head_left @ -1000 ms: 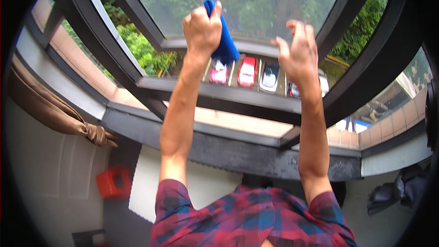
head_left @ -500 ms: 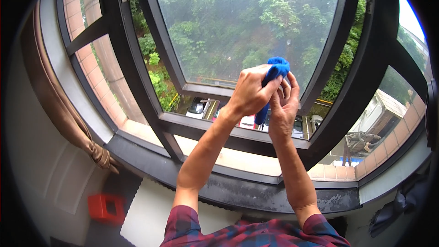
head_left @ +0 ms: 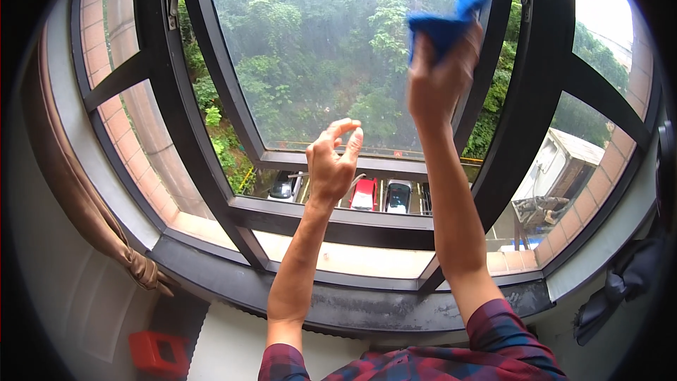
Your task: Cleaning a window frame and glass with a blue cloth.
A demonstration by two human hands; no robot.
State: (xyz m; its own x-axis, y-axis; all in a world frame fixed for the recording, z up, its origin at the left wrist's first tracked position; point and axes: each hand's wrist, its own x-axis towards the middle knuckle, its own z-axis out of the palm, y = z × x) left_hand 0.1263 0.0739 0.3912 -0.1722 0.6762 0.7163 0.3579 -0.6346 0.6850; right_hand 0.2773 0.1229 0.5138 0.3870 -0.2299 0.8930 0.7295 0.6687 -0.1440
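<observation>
My right hand (head_left: 443, 74) is raised in front of the upper right part of the tilted window pane (head_left: 317, 77), close to its dark frame. Its fingers are closed on a bunched blue cloth (head_left: 441, 32), which is smeared by motion. Whether the cloth touches the glass I cannot tell. Lower and to the left, my left hand (head_left: 331, 166) hangs in the air before the pane's bottom rail. Its fingers are loosely curled, with a gap to the thumb, and nothing shows in them.
A black window frame (head_left: 338, 222) surrounds the pane, above a dark sill (head_left: 345, 310). A tied brown curtain (head_left: 84, 212) hangs left, a dark tied cloth (head_left: 613, 289) right. A red object (head_left: 159, 353) lies at lower left. Parked cars (head_left: 364, 194) and trees are outside.
My right hand has gone up and away from the left with the blue cloth. My left hand has let go of the cloth and dropped down to the left. The view has shifted somewhat.
</observation>
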